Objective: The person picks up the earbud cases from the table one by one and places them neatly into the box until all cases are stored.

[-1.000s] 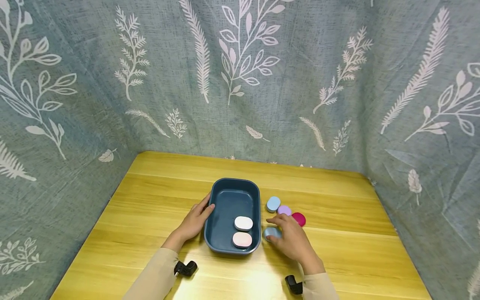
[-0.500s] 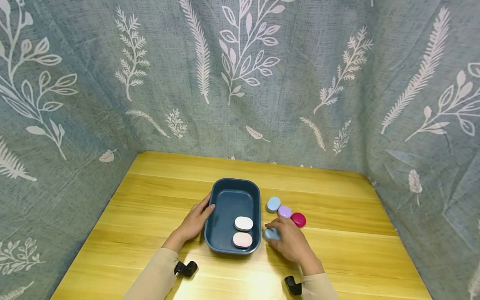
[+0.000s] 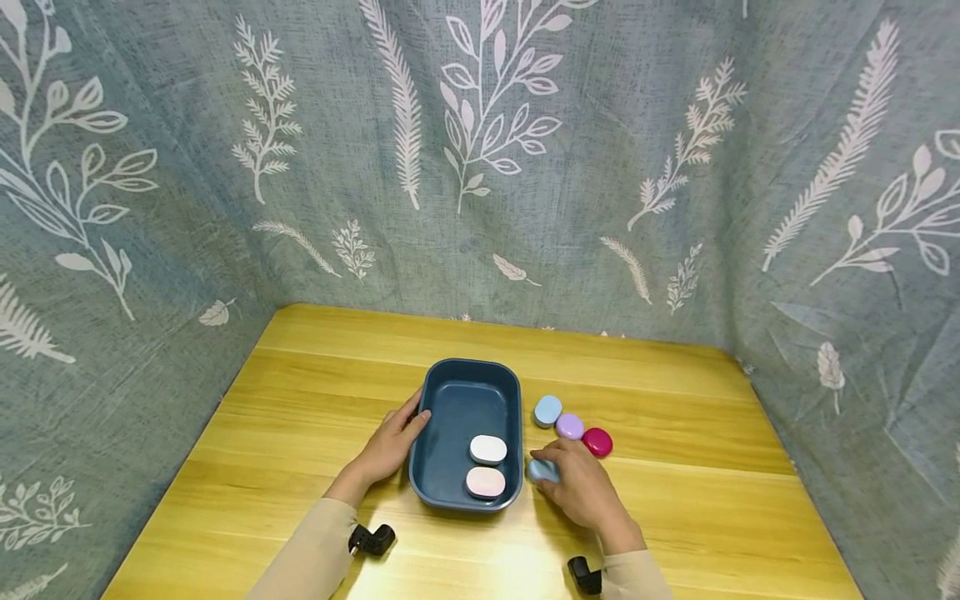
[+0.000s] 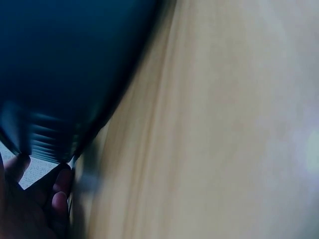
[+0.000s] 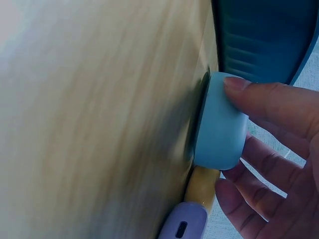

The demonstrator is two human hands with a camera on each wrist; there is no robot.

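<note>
So the right hand has a light blue case pinched, thumb on one side and fingers on the other, pretty narrow grip. Can't tell if the case is resting on the table or lifted a touch. Just left of that hand is a dark blue tray, and the left hand holds its near side, thumb at the rim and fingers along the outside. In the tray, between the two hands but closer to the right one, sit a white case and a pink case. Just beyond the right fingers there's a purple case, with a crimson case to its right and a second light blue case to its left. The right wrist view also shows something yellow, partly hidden, below the pinched case.
</note>
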